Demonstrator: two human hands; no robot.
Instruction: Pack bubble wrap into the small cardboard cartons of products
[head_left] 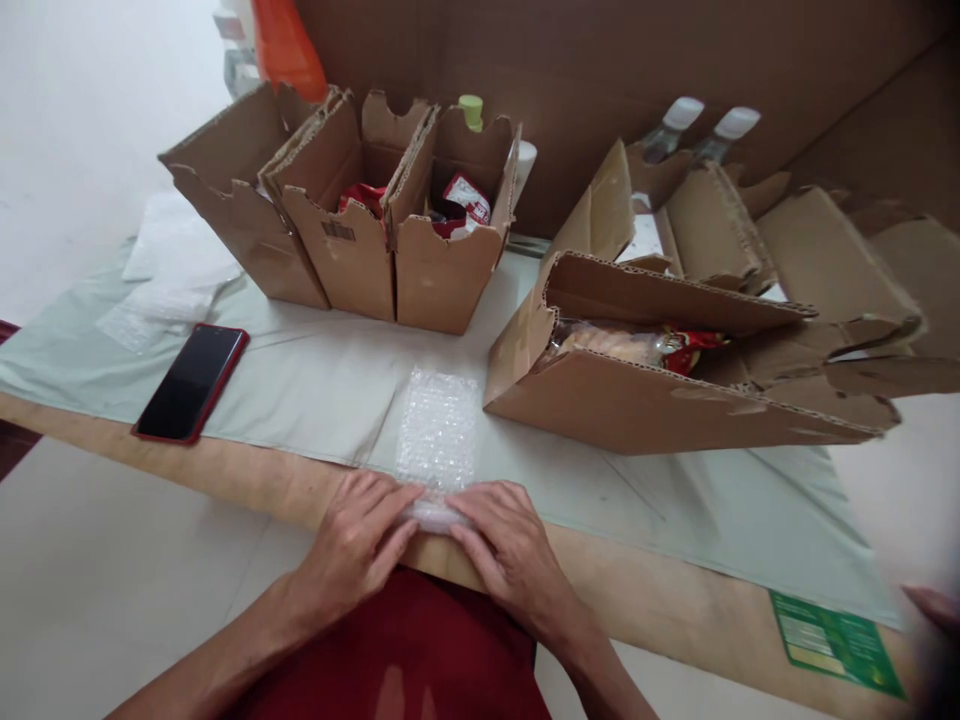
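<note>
A narrow sheet of bubble wrap (437, 425) lies flat on the pale green cloth, running from the table's front edge away from me. Its near end forms a small roll between my hands. My left hand (365, 525) grips the roll's left end, thumb in front and fingers over the top. On the right end, my right hand (506, 535) holds it the same way. Whether something is wrapped inside the roll cannot be made out.
A phone with a red case (193, 384) lies at left, before more bubble wrap sheets (169, 275). Open cardboard bins (334, 240) with red packets stand behind. At right, a long cardboard box (675, 410) holds packaged goods. Capped bottles (735, 125) stand farther back. A green card (838, 640) sits near the front edge.
</note>
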